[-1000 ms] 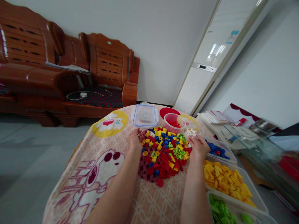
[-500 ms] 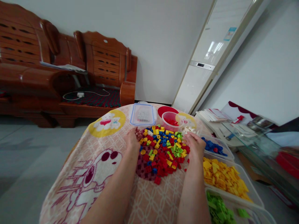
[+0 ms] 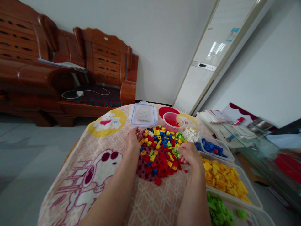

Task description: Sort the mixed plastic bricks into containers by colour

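- Bordering the far left side of the heap of mixed toy bricks, my left hand has its fingers bent inward; I cannot tell whether they grip a piece.
- My right hand is at the heap's right side, fingers curled and pointing left; I cannot tell whether a brick is pinched in them.
- The heap lies on the patterned tablecloth, between my two hands; its pieces point in mixed directions.
- A green studded brick is just left of my right fingertips.
- One slim yellow piece, in the middle of the heap, has its long axis slanting from near left to far right.
- A yellow ring lies flat near the left edge, its hole facing up.
- One red brick marks the near edge; a small red piece sits apart, at the right.
- White pieces are gathered beyond my right hand.
- A round tub with red pieces inside is at the far side, in front of a red disc.
- To my right, clear boxes hold blue pieces, yellow pieces and green pieces.
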The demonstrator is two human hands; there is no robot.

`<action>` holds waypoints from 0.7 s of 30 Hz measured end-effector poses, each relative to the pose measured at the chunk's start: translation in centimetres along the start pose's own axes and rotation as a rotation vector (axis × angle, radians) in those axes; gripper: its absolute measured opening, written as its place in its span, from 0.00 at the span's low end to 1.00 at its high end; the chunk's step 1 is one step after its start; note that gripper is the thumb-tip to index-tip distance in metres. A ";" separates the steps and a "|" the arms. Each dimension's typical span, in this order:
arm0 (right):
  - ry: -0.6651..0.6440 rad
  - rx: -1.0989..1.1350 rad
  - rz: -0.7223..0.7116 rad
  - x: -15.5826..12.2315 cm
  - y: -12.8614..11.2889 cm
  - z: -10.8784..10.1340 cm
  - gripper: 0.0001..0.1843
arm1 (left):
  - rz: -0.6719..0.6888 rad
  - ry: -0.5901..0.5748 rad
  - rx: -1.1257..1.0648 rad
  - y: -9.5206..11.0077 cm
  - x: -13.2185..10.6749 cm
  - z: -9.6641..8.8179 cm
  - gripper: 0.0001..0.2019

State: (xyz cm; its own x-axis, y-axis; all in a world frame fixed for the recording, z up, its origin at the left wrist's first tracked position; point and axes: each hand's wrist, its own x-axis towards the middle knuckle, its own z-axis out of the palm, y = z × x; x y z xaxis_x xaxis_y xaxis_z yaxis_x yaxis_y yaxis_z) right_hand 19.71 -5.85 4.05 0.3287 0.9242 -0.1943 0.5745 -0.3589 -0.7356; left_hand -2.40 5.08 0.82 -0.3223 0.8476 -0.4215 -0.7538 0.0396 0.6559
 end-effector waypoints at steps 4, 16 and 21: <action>-0.109 0.002 0.012 -0.6 -1.1 0.6 0.09 | 0.002 0.013 -0.002 0.0 0.1 0.0 0.03; 0.090 0.121 -0.168 0.4 -0.9 0.5 0.15 | -0.003 -0.014 -0.016 -0.1 0.2 -0.1 0.03; 0.347 -0.479 -0.042 0.4 0.0 -1.1 0.16 | 0.006 -0.017 -0.017 -0.1 0.2 -0.1 0.03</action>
State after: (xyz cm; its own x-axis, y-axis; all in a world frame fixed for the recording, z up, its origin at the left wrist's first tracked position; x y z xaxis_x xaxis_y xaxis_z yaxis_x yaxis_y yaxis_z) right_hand 20.68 -5.64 4.74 0.4782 0.8712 0.1112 0.8399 -0.4167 -0.3477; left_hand -2.43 5.17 0.64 -0.3174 0.8565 -0.4071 -0.7614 0.0257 0.6478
